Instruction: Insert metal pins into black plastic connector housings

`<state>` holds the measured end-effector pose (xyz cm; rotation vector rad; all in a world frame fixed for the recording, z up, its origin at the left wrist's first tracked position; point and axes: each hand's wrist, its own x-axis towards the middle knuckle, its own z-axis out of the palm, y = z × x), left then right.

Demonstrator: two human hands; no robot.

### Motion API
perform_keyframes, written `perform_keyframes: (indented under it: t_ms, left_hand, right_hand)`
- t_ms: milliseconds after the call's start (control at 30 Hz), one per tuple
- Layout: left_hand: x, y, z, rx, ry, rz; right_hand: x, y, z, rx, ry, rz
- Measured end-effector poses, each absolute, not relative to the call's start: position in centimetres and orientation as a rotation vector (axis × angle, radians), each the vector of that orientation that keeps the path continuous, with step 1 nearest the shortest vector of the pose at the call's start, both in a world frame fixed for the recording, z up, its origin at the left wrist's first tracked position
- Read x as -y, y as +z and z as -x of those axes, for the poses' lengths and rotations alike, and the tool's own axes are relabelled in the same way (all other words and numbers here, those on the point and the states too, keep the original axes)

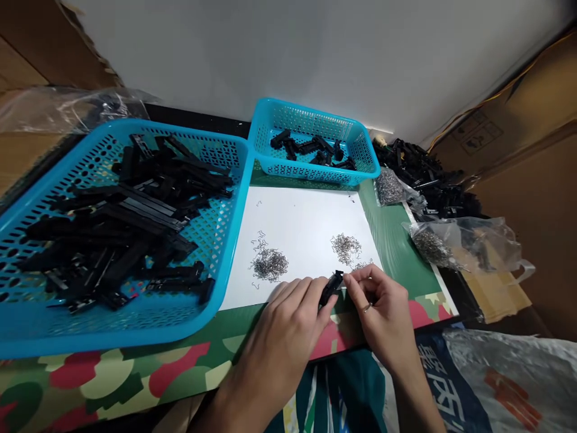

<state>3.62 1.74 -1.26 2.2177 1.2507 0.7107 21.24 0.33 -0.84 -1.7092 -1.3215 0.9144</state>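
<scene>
- A left hand point(288, 325) clamps a small black plastic part point(331, 287) between thumb and fingers, above the near edge of a white sheet point(311, 216).
- A right hand point(383, 307), ringed on one finger, brings thumb and forefinger together at the part's upper end; whether they pinch anything tiny, one cannot tell.
- Two loose piles of thin bent metal wires lie on the sheet: a left pile point(270, 264) beyond the left hand, and a right pile point(345, 248) just beyond the part.
- A large blue basket point(189, 331), heaped with long black pieces point(135, 210), crowds the sheet's left side.
- A smaller blue basket point(315, 171), holding short black parts point(320, 147), closes off the far side.
- At right, two clear bags of metal bits, a far bag point(390, 186) and a near bag point(433, 245), sit beside a dark heap point(428, 174).
- Camouflage-patterned covering point(180, 373) edges the table.
</scene>
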Motion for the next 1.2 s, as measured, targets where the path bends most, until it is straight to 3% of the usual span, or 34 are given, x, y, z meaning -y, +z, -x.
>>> perform_keyframes:
  t_ms: [367,633,867,1200]
  left_hand:
    - [-1.6,-1.5,-2.9,-1.197,0.708,-2.159]
    - [-1.2,-1.5,-2.4,-1.053,1.111,-2.081]
    - [-0.8,-1.3,-2.4,-1.083,1.349,-2.024]
    - [-0.4,-1.8,-1.7,-1.040,1.343,-2.074]
  right_hand:
    - [1.1,0.2,-20.1,1.414,1.024,1.516]
    - [2.2,-1.1,-19.4,1.703,0.426,1.193]
    - [1.7,-0.7,-19.9,1.731,0.339,1.055]
    - [2.0,-0.6,-19.9,1.849,0.374,1.112]
